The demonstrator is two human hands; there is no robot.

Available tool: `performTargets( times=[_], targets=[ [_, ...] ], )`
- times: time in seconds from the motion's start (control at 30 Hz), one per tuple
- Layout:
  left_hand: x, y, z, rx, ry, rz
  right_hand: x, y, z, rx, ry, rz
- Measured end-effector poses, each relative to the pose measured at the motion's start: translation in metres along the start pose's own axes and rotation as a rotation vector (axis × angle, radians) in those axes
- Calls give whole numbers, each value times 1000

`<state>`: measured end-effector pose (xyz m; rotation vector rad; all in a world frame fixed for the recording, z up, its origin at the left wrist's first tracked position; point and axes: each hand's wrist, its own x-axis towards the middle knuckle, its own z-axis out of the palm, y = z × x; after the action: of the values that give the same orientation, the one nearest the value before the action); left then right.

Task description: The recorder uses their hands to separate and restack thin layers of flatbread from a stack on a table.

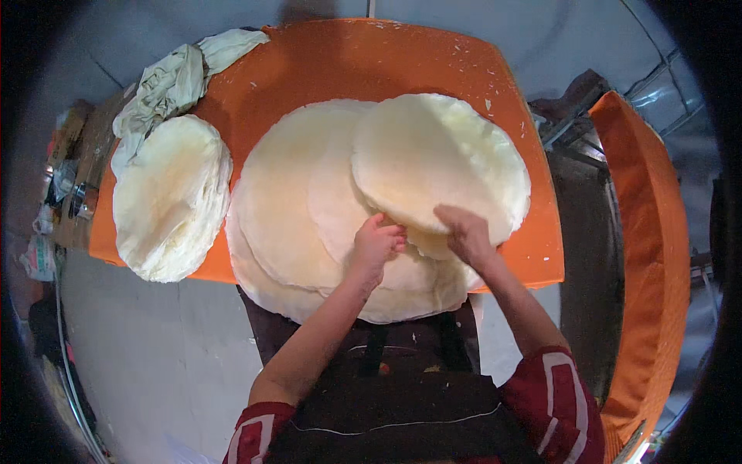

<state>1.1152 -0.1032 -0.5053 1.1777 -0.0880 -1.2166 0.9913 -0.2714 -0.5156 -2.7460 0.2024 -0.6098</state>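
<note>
Large, thin, round pale sheets that look like flatbread lie overlapping in a broad layer before me. The topmost flatbread lies at the right of the layer, its near edge a little raised. My right hand is closed at that near edge, fingers bent over the sheet and slightly blurred. Beside the same edge, further left, is my left hand, its fingers curled and the index fingertip close to the rim. Whatever the left fingers pinch is hidden.
An orange padded surface bears the sheets. On its left lies a thick stack of flatbreads, with a crumpled pale cloth behind. A second orange padded piece stands at the right. The sheets overhang the near edge above my dark apron.
</note>
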Motion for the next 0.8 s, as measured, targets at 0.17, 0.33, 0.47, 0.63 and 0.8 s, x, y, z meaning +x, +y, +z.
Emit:
performTargets(
  times=[0.17,0.33,0.47,0.63,0.8],
  targets=[
    [4,-9,5,-369,-66,110,-9,-21,-3,46,5,-15],
    [17,-14,6,-382,-26,122,-9,-14,-6,58,-73,9],
    [21,-3,8,-2,68,-11,-1,-2,-6,166,-251,308],
    [29,2,14,435,340,90,11,-2,-8,116,33,62],
    [45,-14,16,228,343,53,89,28,-82,58,-178,267]
  ],
)
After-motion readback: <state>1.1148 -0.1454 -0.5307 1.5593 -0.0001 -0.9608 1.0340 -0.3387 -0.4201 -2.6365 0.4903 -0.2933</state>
